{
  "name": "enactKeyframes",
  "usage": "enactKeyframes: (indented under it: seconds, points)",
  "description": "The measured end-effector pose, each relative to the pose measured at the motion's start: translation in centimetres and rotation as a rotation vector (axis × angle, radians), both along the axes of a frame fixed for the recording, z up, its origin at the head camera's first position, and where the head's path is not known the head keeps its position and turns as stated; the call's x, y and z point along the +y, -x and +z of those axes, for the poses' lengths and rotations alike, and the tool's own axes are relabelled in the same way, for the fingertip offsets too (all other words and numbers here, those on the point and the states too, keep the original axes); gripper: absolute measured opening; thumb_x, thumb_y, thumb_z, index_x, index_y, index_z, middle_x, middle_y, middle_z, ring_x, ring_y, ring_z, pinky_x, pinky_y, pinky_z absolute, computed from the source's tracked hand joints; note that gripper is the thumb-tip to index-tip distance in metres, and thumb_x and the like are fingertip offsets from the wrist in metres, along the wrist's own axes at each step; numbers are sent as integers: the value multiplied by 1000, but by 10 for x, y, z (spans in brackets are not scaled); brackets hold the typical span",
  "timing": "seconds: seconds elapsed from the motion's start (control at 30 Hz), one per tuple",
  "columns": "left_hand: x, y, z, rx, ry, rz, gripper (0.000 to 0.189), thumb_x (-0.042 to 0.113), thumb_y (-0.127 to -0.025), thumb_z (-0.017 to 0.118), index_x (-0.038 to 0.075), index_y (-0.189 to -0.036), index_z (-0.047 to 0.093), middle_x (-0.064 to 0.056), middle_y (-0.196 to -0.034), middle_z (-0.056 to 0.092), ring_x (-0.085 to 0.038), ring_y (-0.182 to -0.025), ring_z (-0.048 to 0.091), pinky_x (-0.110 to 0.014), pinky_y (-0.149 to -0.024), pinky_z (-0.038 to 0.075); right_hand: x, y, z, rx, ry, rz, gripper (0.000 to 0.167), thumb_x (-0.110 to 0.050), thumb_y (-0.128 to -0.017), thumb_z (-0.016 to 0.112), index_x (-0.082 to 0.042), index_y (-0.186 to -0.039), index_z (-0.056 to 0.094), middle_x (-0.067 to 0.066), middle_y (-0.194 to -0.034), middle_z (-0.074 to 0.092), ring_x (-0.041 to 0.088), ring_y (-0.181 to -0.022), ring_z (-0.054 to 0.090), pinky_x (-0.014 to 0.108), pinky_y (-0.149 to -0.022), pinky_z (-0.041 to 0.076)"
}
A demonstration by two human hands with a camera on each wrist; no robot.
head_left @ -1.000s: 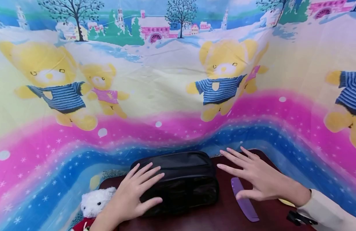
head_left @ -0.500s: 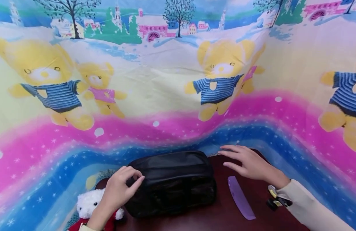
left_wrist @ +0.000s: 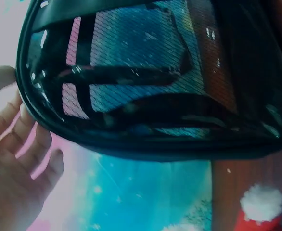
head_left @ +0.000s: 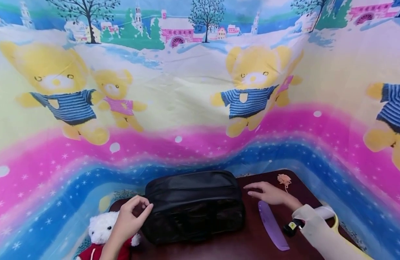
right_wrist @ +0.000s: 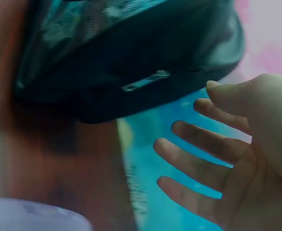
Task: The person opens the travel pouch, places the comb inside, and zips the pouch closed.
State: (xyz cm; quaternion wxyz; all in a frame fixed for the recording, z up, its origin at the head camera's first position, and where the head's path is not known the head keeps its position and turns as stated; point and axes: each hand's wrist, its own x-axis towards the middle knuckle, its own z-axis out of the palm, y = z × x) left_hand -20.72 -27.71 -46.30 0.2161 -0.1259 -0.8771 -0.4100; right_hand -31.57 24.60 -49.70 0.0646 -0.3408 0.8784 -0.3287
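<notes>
A black bag with a zip along its side stands on the dark red-brown table. In the left wrist view its side shows glossy clear panels with a mesh pattern behind. My left hand is at the bag's left end, fingers bent and thumb apart from them; the thumb tip is at the bag's edge, and I cannot tell whether it presses there. My right hand hovers by the right end, fingers loosely extended. In the right wrist view the thumb tip is close to the bag, near a metal zip pull.
A purple comb lies right of the bag. A peach frilly bundle sits at the back right corner. A white item with a yellow loop is partly behind the right sleeve. At left sits a white plush toy in red.
Both hands were spread above and before the bag. The left has drawn back to its left end with fingers bent; the right has lowered towards its right end, uncovering the peach bundle.
</notes>
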Motion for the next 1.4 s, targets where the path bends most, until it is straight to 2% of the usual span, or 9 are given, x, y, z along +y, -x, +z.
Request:
enactKeyframes:
  seconds: [0.23, 0.4, 0.57, 0.63, 0.77, 0.9, 1.1, 1.27, 1.4]
  points:
    - [-18, -9, -12, -83, -86, -40, 20, 15, -87, 83, 20, -90, 64, 3, -78, 59, -7, -62, 54, -26, -56, 50, -15, 1, -29, -256, 122, 84, 43, -22, -110, 50, 1, -146, 53, 14, -115, 72, 2, -88, 67, 27, -72, 56]
    - [-23, -10, -18, -157, -115, -23, 24, 16, -83, 87, 16, -94, 66, -1, -81, 65, -8, -70, 60, -26, -62, 55, -22, 1, -37, -280, 188, 113, 36, -16, -111, 47, 0, -141, 58, 15, -118, 72, 3, -93, 69, 26, -75, 57]
    - [-26, -9, -19, -212, -149, 28, 24, 18, -80, 89, 14, -93, 69, 0, -83, 69, -10, -69, 66, -27, -66, 58, -24, 1, -47, -288, 200, 118, 28, -14, -110, 47, -3, -126, 67, 9, -105, 73, 9, -87, 69, 26, -70, 57]
    - [-27, -9, -19, -202, -154, 35, 22, 18, -80, 89, 15, -91, 70, 1, -81, 69, -11, -67, 67, -28, -66, 58, -25, 1, -53, -305, 207, 110, 26, -18, -111, 47, -6, -116, 69, 5, -96, 72, 10, -82, 68, 27, -67, 55]
    - [-27, -8, -24, -69, -157, 2, 20, 14, -77, 90, 17, -80, 71, 0, -76, 68, -9, -67, 65, -26, -62, 56, -27, 2, -66, -342, 226, 66, 27, -27, -111, 48, -11, -102, 68, 0, -90, 68, 12, -78, 66, 34, -67, 57]
    - [-28, -7, -28, 1, -163, -35, 24, 10, -76, 91, 18, -72, 69, -2, -75, 68, -9, -69, 64, -24, -62, 55, -23, 1, -75, -366, 272, 20, 28, -28, -110, 50, -9, -101, 69, 8, -88, 70, 29, -78, 70, 49, -70, 60]
    - [-30, -10, -25, -107, -171, -24, 20, 12, -78, 89, 18, -76, 70, 3, -76, 66, -9, -62, 62, -26, -58, 54, -15, 3, -76, -418, 349, -39, 34, -28, -110, 51, -1, -105, 71, 25, -91, 69, 20, -70, 72, 49, -67, 61]
    - [-30, -11, -25, -172, -226, -38, 18, 11, -80, 88, 13, -77, 71, 2, -77, 64, -14, -61, 67, -29, -58, 58, -8, 6, -66, -476, 396, -83, 42, -30, -110, 49, 7, -107, 67, 6, -83, 66, 8, -64, 65, 28, -59, 56]
    - [-27, -11, -26, -213, -315, -74, 16, 4, -81, 86, 3, -79, 69, 1, -78, 61, -21, -61, 71, -36, -60, 62, -3, 6, -59, -479, 381, -74, 39, -30, -111, 47, 1, -102, 68, -5, -73, 52, 6, -57, 50, 23, -55, 48]
